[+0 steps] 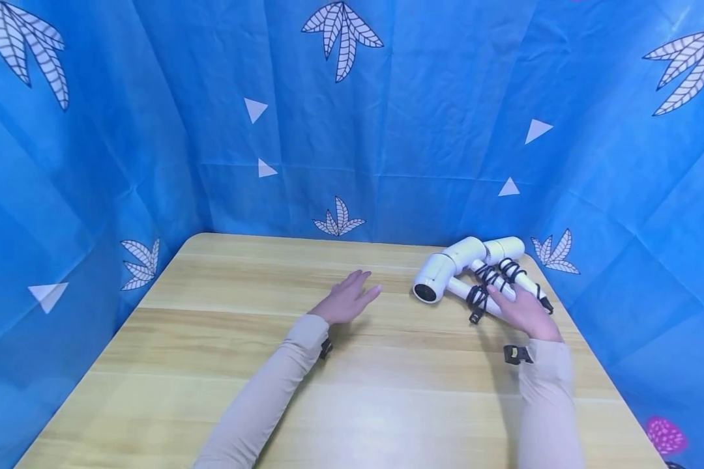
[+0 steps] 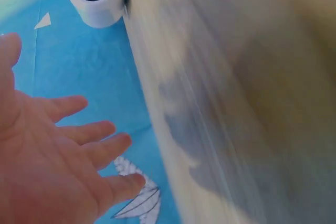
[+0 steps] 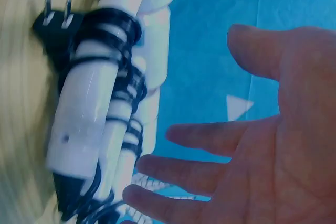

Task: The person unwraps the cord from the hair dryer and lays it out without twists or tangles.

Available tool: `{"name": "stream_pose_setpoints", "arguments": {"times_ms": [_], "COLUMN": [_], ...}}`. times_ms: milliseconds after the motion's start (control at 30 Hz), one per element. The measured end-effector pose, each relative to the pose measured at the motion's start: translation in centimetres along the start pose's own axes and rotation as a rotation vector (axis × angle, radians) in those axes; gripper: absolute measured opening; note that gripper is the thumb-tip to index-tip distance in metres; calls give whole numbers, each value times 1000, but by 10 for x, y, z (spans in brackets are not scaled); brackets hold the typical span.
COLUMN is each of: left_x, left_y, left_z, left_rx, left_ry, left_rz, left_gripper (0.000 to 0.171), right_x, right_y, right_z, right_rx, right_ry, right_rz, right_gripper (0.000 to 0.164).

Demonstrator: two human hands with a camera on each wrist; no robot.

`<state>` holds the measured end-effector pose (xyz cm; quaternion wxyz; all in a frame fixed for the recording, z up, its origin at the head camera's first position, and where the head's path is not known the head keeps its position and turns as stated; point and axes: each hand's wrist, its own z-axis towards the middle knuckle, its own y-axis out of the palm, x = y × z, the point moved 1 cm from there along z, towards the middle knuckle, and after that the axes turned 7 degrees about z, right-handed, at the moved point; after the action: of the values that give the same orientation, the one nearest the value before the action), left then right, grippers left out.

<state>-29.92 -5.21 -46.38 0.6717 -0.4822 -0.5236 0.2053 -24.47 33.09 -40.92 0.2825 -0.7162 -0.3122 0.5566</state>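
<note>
Three white hair dryers lie in a row at the table's back right: a near one [image 1: 436,275], a middle one [image 1: 467,253] and a far one [image 1: 506,249]. Black cords are wound round their handles, and a two-pin plug [image 3: 59,31] shows in the right wrist view. My right hand [image 1: 529,314] is at the handle ends with fingers extended; in its wrist view they look spread and grip nothing. Whether they touch a handle, I cannot tell. Over the table's middle, my left hand [image 1: 347,303] is held with fingers spread, holding nothing, left of the dryers.
A wooden table [image 1: 223,365] spreads under both arms. Blue patterned cloth [image 1: 446,130] hangs behind it and along both sides. The dryers lie close to the table's back and right edges. A black strap device [image 1: 516,354] sits at the right wrist.
</note>
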Motion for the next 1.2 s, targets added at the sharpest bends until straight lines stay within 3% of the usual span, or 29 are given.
{"name": "stream_pose_setpoints", "arguments": {"times_ms": [300, 500, 767, 1000, 1200], "left_x": [19, 32, 40, 53, 64], "left_y": [8, 15, 36, 51, 58], "left_z": [41, 62, 84, 94, 93], "left_rx": [8, 26, 52, -6, -27], "left_ry": [-64, -68, -183, -231, -210], "left_rz": [-248, -426, -614, -729, -795], "left_gripper": [74, 72, 71, 79, 73], "right_x": [27, 46, 60, 71, 81], "right_y": [-17, -19, -17, -14, -8], "right_z": [-1, 2, 5, 7, 10], "right_rx": [20, 47, 71, 87, 119], "right_ry": [52, 73, 181, 171, 193], "right_rz": [-28, -16, 51, 117, 264], "right_gripper": [104, 104, 97, 88, 87]}}
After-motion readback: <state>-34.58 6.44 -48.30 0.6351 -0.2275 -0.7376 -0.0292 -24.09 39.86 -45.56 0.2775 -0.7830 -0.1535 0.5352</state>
